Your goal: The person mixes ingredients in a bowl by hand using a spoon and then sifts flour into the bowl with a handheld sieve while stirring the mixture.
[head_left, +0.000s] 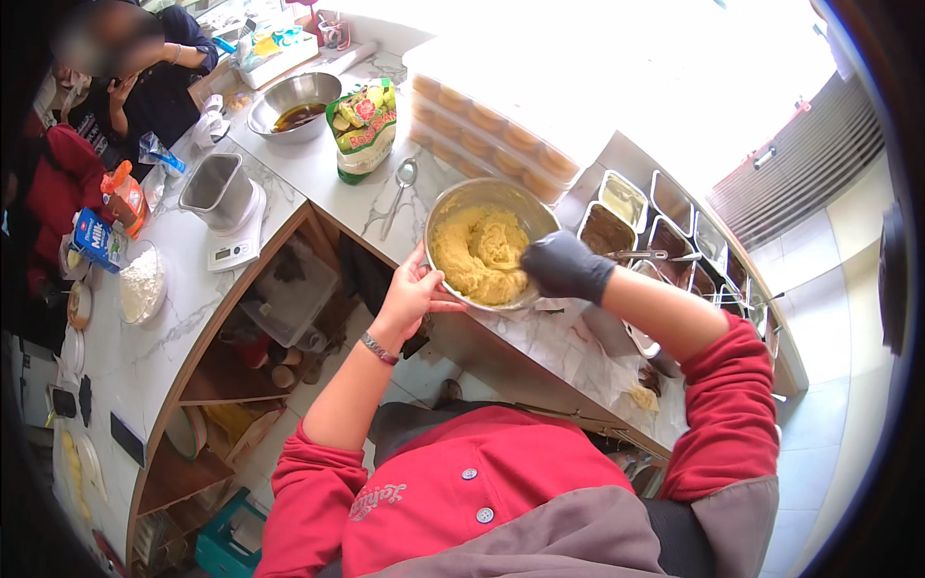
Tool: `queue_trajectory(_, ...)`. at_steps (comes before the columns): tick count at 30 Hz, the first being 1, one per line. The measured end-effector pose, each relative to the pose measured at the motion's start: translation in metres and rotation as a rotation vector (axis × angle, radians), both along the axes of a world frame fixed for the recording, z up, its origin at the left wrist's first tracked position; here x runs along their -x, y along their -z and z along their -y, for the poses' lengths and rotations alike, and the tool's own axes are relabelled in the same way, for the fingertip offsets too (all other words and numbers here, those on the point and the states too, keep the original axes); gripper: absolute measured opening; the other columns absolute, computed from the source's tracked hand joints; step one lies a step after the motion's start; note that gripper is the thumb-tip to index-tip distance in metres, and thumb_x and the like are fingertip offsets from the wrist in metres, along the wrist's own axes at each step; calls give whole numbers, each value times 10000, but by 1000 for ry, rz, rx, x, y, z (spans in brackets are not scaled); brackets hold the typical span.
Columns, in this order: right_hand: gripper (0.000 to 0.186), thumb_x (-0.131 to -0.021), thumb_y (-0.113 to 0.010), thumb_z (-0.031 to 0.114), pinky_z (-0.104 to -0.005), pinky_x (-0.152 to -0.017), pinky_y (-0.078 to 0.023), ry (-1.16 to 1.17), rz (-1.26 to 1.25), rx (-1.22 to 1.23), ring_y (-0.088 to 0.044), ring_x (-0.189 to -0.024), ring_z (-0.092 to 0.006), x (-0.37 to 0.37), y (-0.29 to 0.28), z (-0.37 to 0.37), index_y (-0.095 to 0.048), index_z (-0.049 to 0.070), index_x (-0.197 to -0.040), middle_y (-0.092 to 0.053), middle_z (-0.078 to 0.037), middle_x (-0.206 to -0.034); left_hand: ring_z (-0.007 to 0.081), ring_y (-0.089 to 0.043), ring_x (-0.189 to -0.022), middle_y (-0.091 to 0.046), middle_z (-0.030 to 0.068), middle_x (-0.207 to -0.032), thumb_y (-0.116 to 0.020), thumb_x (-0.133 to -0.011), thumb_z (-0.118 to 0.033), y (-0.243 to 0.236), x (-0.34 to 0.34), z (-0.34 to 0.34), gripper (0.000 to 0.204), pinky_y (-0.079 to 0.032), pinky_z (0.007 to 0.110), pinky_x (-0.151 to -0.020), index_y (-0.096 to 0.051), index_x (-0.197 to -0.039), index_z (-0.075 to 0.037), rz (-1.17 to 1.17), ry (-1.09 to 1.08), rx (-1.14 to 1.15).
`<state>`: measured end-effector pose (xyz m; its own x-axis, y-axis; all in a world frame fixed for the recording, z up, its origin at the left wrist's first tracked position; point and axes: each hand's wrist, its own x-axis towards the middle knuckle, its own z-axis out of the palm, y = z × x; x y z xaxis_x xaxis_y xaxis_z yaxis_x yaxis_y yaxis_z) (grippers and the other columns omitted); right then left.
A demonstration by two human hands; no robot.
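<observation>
A steel mixing bowl of thick yellow dough or batter sits at the counter's front edge. My left hand grips the bowl's lower-left rim, fingers spread along its outside. My right hand, in a black glove, is curled at the bowl's right side against the mixture; what its fingers hold is hidden. A metal scoop lies left of the bowl, and a green-and-white bag stands behind the scoop.
Stacked trays stand behind, steel topping containers right. Along the left counter are a scale, flour bowl, milk carton and phone. A steel bowl stands farther back; a co-worker is at top left.
</observation>
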<state>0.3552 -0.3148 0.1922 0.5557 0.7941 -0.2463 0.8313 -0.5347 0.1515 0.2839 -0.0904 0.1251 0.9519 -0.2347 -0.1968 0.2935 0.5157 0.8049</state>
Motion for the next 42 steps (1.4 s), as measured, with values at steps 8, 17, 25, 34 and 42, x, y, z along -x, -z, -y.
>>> queue_trajectory(8, 68, -621, -559, 102, -369, -463, -464, 33, 143, -163, -596, -519, -265, 5, 25, -19, -614, 66, -602, -581, -136, -569, 265, -634, -705, -583, 141, -892, -368, -811, 30, -8, -4, 0, 658, -555, 388, -635, -43, -1374, -73, -20, 47, -76)
queue_trajectory(17, 50, -647, -576, 128, -338, -476, -458, -90, 671, -30, -597, -562, -222, -42, -2, 9, -602, 89, -628, -572, -88, -596, 280, -631, -717, -575, 152, -910, -368, -821, 33, -7, 8, 4, 642, -555, 396, -635, -68, -1374, -97, -25, 25, -39)
queue_trajectory(25, 262, -713, -597, 240, -376, -548, -453, 522, -623, -206, -564, -552, -275, 6, 13, 9, -610, -21, -708, -593, -194, -687, 286, -617, -804, -535, 175, -1022, -337, -879, 0, -4, 32, 27, 582, -539, 423, -712, -60, -1374, -127, -67, -111, 100)
queue_trajectory(34, 154, -687, -612, 184, -294, -411, -421, 588, -219, -726, -538, -427, -193, -28, 15, 14, -616, 45, -621, -544, -82, -509, 266, -617, -806, -566, 161, -970, -384, -881, -12, -3, 32, 19, 603, -533, 415, -726, -59, -1377, -124, -51, -58, 45)
queue_trajectory(42, 93, -644, -540, 93, -354, -466, -473, 192, 169, -180, -603, -534, -274, 40, -30, -6, -612, 34, -653, -581, -145, -598, 264, -617, -804, -572, 154, -964, -392, -877, -10, -6, 29, 16, 594, -536, 410, -719, -82, -1374, -110, -41, -96, 15)
